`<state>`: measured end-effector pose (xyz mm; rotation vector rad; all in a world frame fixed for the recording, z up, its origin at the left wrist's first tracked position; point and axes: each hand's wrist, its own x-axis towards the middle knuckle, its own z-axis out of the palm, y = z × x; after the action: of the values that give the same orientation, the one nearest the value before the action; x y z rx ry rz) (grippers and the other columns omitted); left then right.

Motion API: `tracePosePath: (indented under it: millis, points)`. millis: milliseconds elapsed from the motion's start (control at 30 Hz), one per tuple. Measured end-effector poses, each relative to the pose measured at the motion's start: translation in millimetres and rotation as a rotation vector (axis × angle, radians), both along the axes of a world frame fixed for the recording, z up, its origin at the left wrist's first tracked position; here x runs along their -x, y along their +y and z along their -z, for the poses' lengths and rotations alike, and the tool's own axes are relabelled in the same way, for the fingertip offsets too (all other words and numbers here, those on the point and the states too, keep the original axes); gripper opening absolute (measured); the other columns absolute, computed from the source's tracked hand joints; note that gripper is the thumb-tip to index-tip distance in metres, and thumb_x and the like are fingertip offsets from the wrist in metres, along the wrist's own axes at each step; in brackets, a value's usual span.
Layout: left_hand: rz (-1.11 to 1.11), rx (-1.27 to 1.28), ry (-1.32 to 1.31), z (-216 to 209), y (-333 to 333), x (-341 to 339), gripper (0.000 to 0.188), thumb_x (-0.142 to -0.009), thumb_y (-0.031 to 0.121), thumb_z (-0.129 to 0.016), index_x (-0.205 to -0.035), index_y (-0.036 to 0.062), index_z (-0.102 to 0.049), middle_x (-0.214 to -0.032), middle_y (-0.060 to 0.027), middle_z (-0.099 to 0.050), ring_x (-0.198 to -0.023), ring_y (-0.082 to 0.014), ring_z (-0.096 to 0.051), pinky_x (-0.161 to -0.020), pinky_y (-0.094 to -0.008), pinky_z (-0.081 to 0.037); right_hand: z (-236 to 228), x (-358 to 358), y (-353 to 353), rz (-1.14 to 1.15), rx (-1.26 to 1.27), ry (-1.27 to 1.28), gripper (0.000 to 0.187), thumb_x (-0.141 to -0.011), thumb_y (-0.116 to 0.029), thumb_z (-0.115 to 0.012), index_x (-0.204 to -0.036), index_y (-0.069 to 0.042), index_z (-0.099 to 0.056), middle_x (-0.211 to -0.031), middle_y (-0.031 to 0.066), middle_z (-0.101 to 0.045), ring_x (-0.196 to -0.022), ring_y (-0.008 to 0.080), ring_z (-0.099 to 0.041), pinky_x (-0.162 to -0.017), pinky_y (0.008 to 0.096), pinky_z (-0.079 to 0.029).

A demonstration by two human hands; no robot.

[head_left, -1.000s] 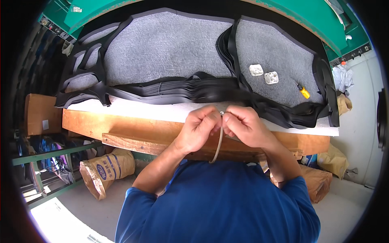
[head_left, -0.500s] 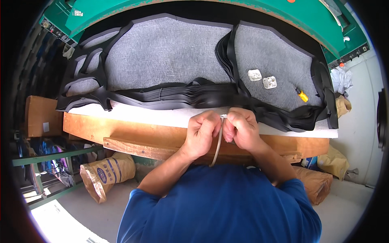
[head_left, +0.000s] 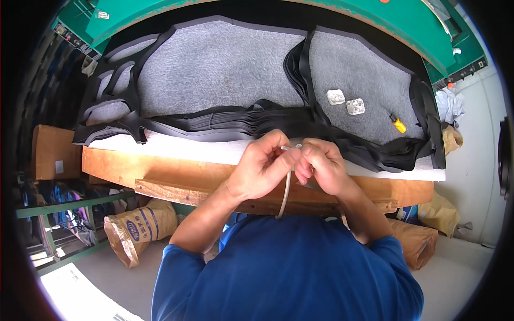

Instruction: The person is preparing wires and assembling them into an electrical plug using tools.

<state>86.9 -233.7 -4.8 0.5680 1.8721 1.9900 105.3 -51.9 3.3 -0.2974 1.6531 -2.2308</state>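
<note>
A pale cable [head_left: 287, 193] hangs down from between my hands toward my blue shirt. My left hand [head_left: 262, 167] is closed around its upper end, thumb and fingers pressed together. A short whitish end piece sticks up at the fingertips; its detail is too small to make out. My right hand [head_left: 325, 166] pinches at the same end, its fingertips touching those of the left. Beyond my right hand, two small white plug-like housing pieces [head_left: 336, 97] lie on grey fabric, with metal bits visible in one. To their right rests a yellow-handled screwdriver [head_left: 398, 124].
Black strips [head_left: 235, 124] lie stacked across the wooden bench [head_left: 176, 171], beside large grey felt-like panels [head_left: 219, 64]. A green machine frame [head_left: 257, 12] spans the far side. Paper sacks [head_left: 155, 227] stand below on both sides, and a cardboard box [head_left: 53, 152] is at left.
My left hand has turned and risen slightly, with its thumb now across the cable end. My right fingers have loosened from a fist into a pinch.
</note>
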Motion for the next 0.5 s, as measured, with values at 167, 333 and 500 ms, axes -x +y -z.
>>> tracePosePath:
  millis: [167,333,500]
  points:
    - [0.208,0.062,0.127,-16.1,-11.5,17.4,0.023,-0.098,0.019,-0.053,-0.080,0.0039,-0.050,-0.065,0.0033,-0.043,-0.059,-0.0046,-0.038,-0.050,-0.0230,-0.035,-10.4,2.9,3.3,-0.158,-0.129,0.123,0.035,-0.100,-0.017,-0.038,-0.068,-0.004,-0.044,-0.060,0.0041,-0.049,-0.051,0.0117,-0.048,-0.048,0.0268,-0.040]
    - [0.290,0.153,0.020,-25.4,-11.4,23.4,0.031,-0.100,0.020,-0.045,-0.080,-0.0020,-0.055,-0.068,-0.0069,-0.058,-0.065,-0.0119,-0.053,-0.060,-0.0284,-0.045,-0.3,4.1,3.2,-0.112,-0.150,0.139,0.035,-0.099,-0.015,-0.041,-0.067,-0.004,-0.046,-0.060,0.0032,-0.050,-0.053,0.0100,-0.048,-0.050,0.0258,-0.040]
    - [0.101,-0.152,-0.189,-10.8,-3.4,10.1,0.033,-0.099,0.019,-0.044,-0.074,0.0007,-0.054,-0.062,-0.0022,-0.054,-0.058,-0.0096,-0.052,-0.052,-0.0251,-0.041,7.2,-8.1,-8.4,0.076,-0.109,0.172,0.031,-0.097,-0.010,-0.043,-0.067,-0.003,-0.047,-0.060,0.0024,-0.051,-0.055,0.0078,-0.047,-0.052,0.0247,-0.040]
